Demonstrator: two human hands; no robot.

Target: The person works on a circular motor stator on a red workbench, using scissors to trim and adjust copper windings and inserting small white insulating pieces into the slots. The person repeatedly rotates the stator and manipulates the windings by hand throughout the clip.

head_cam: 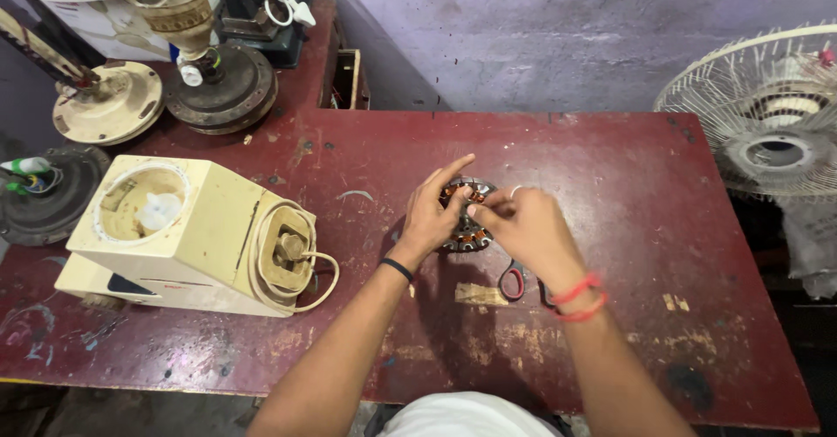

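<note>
While both hands work at the middle of the dark red table (610, 167), the motor stator (465, 219), a round metal ring with copper windings, lies flat on the tabletop between them. Left hand (433, 215): partly closed round the stator's left rim, forefinger stretched out over the top. Right hand (523, 226): fingers bunched, tips pinched at the stator's upper right edge; whether they hold a wire, cannot tell. Red-handled scissors (514, 280) lie on the table just under the right wrist.

Cream mixer base (187, 237) lies on its side at left; its round top socket holds a white coupling (159, 210), and the underside recess holds a coiled cream cord (292, 254). Ceiling-fan motors (218, 88) stand at the far left end. White table fan (767, 110) stands off the right edge.
</note>
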